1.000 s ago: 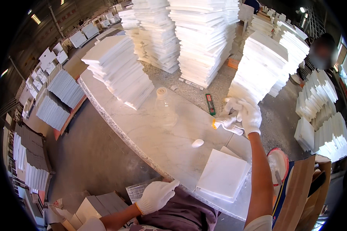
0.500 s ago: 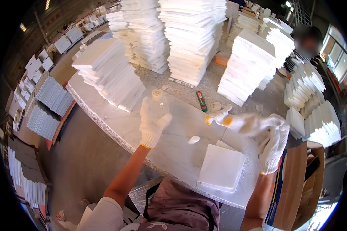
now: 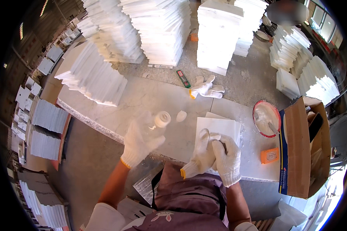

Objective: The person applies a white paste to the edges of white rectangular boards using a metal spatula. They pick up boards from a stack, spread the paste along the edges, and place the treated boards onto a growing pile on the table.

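Observation:
My left hand (image 3: 140, 142), in a white knitted glove, is wrapped round a clear bottle (image 3: 154, 130) with a pale round top, held above the slab's near edge. In front of my body my gloved right hand (image 3: 228, 159) grips a loose white work glove (image 3: 199, 158), its yellow cuff hanging toward the left. Both sit above a few square white tiles (image 3: 208, 125). Beyond them lies another white glove (image 3: 209, 90) with a yellow cuff. A small white rounded piece (image 3: 181, 116) rests on the slab beside the bottle.
Tall stacks of white tiles (image 3: 158, 30) line the far side, near a narrow green item (image 3: 183, 78). At right are a red-rimmed bowl (image 3: 255, 115) of white paste, an orange box (image 3: 270, 155) and an open cardboard box (image 3: 297, 154). A person (image 3: 272, 32) stands far right.
My right hand has brought the loose glove from the far right in toward my body. My left hand with the bottle has come nearer too. The view has shifted, showing the bowl and orange box.

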The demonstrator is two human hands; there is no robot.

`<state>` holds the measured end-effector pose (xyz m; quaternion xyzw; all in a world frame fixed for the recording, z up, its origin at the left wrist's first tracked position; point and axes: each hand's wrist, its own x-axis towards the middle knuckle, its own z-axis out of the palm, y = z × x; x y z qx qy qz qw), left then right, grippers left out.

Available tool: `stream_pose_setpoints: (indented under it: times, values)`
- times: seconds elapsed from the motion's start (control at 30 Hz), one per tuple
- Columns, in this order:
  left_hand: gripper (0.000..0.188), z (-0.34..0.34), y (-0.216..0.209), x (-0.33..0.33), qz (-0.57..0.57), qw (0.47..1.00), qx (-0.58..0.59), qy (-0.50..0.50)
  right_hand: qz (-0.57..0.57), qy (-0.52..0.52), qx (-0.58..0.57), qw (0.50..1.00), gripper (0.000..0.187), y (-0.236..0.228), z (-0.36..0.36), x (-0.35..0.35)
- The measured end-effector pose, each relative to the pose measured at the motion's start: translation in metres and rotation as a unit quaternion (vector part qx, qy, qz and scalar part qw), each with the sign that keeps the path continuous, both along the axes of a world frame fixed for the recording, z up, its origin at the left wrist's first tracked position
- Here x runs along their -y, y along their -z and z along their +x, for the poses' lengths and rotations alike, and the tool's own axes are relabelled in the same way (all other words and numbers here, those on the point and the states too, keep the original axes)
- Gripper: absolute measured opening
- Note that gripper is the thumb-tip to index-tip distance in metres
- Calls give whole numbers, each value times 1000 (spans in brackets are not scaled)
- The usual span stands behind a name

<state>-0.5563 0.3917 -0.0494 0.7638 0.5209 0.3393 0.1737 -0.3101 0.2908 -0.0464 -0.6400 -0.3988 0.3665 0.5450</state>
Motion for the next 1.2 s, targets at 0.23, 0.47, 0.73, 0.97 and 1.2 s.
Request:
stream_pose_setpoints:
  times: [0.23,0.47,0.73,0.97,1.2]
  values:
    - [79,-14,-14,52,99,957,-265,70,121,18,140,982,18,22,-46,-12]
    - [76,-5,-22,55,141,931,-333,47,124,-69,194,971,29,14,-46,-7]
    - [70,11,-51,51,161,903,-391,74,72,-129,80,986,37,23,-40,3]
    - [60,11,-62,37,160,877,-439,109,64,-129,-15,989,37,40,-44,1]
    - [42,19,-70,35,84,835,-535,97,-57,-121,-115,984,35,40,-55,2]
